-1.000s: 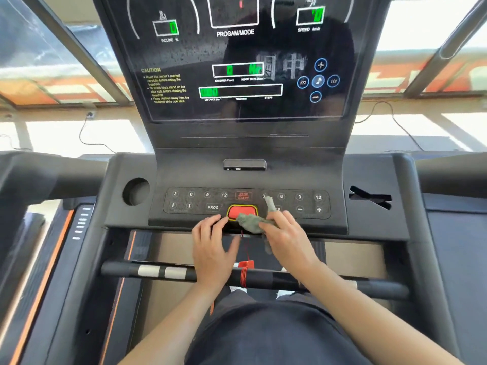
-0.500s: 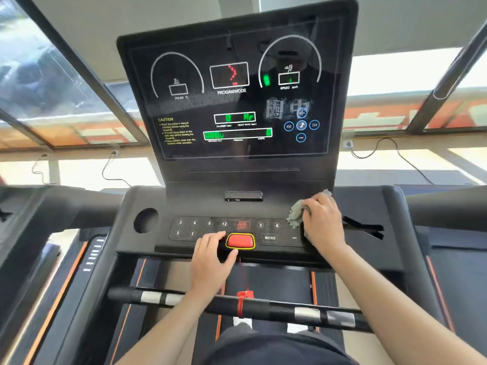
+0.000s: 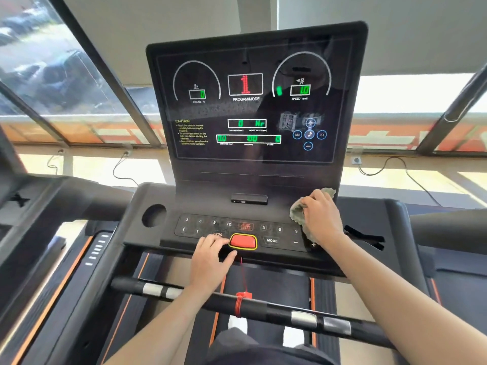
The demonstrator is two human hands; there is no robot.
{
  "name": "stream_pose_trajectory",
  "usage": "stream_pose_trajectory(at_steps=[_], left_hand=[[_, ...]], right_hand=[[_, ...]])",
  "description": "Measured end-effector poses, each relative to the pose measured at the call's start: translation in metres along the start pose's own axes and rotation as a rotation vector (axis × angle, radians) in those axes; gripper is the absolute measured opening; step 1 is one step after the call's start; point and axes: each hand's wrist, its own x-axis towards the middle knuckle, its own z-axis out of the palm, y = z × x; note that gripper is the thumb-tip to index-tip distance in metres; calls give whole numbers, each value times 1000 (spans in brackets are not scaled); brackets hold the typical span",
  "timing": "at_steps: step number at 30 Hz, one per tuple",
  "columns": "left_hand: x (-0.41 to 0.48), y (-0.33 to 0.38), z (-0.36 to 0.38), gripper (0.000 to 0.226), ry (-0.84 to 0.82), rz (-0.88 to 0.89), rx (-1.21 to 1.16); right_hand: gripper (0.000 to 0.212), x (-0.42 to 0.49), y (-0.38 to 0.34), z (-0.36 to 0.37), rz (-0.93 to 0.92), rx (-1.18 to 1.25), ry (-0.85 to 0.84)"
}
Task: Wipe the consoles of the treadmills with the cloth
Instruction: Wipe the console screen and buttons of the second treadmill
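A black treadmill console [image 3: 247, 185] fills the middle of the view, with a lit display [image 3: 250, 106] above and a button panel [image 3: 237, 227] below. My right hand [image 3: 322, 218] holds a crumpled grey-green cloth [image 3: 299, 212] against the right end of the button panel, near the base of the display. My left hand [image 3: 210, 255] rests on the console's front edge, fingers straight, just left of the red stop button [image 3: 243, 241].
A round cup holder [image 3: 154, 215] sits at the console's left, a slotted recess [image 3: 365, 237] at its right. A black handlebar [image 3: 237, 305] with a red safety clip [image 3: 241, 299] crosses in front of me. Neighbouring treadmills stand on both sides; windows and wall cables lie behind.
My right hand has carried the cloth from beside the stop button to the panel's right end. The view has tilted up, showing the whole display, which now reads 1. My left hand stayed put.
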Motion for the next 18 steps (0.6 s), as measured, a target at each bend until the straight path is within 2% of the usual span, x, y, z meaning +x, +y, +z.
stream_pose_trajectory(at_steps=[4,7,10,13,16,18], left_hand=[[3,-1,0,29,-11,11,-11],[4,-7,0,29,-18,60,-32],[7,-16,0,29,-31,116,-59],[13,-24,2,28,-29,157,-83],[13,-29,4,29,-19,193,-116],[12,-33,5,31,-7,229,-136]], right_hand=[[19,3,-17,1,-27,-9,-3],[17,11,-46,11,-128,-2,-71],[29,15,-59,22,-313,-48,-74],[18,10,-38,22,-158,-70,-4],[18,4,-21,15,77,-41,67],[17,3,-30,16,133,-32,98]])
